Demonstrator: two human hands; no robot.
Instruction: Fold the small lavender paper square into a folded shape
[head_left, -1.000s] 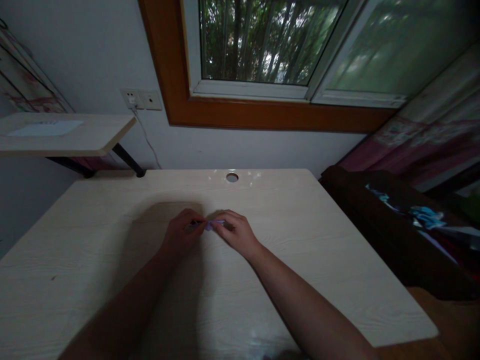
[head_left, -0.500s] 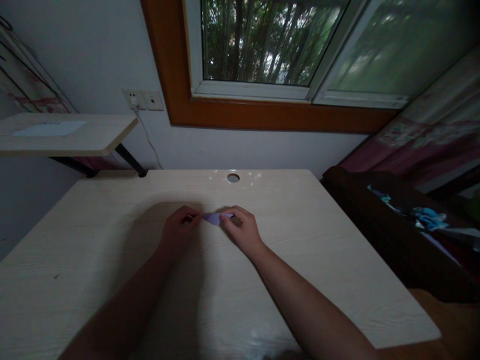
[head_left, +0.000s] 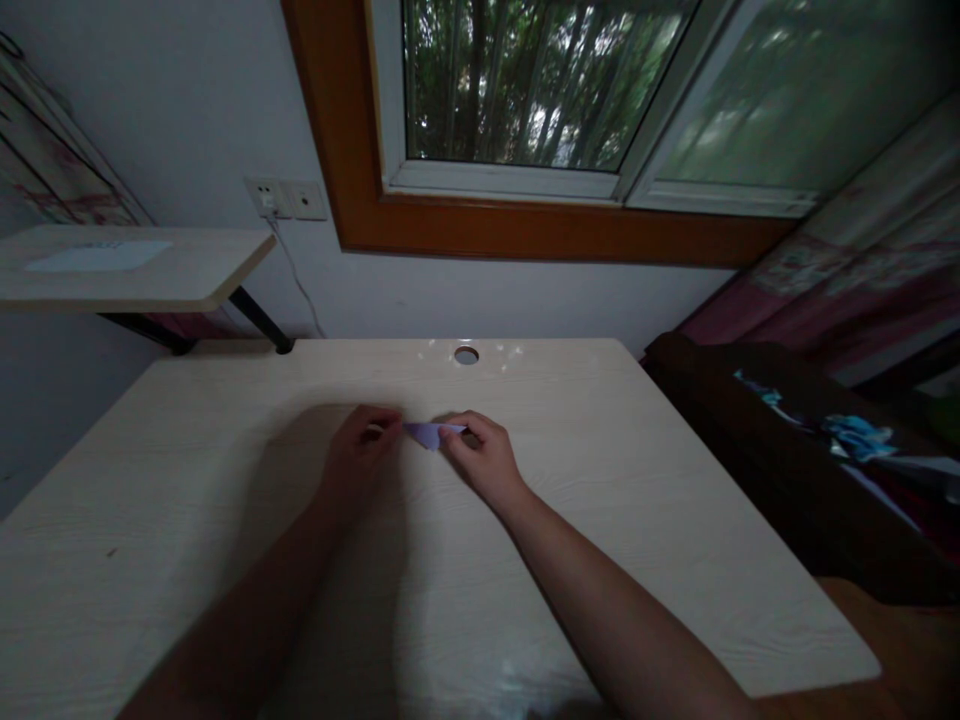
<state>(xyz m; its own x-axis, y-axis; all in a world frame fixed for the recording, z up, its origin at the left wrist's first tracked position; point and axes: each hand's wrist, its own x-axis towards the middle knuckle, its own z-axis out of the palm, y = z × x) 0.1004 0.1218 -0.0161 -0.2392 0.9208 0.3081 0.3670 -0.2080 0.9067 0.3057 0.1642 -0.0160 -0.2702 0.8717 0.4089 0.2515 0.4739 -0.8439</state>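
While both hands pinch it, a small purple paper (head_left: 429, 433) sits between them.
The left hand (head_left: 360, 445) nips its left tip and the right hand (head_left: 484, 455) its right end, low over the pale desk (head_left: 637, 480). It is a narrow, pointed shape; I judge that some folds are done, but how many remain I cannot tell.

a pale wooden counter (head_left: 600, 560), dimly lit, is set against a white wall (head_left: 187, 100) under a window (head_left: 525, 80) framed in brown wood. a side table (head_left: 150, 275) and a wall socket (head_left: 289, 198) are seen at left, a patterned curtain (head_left: 862, 270) at right.
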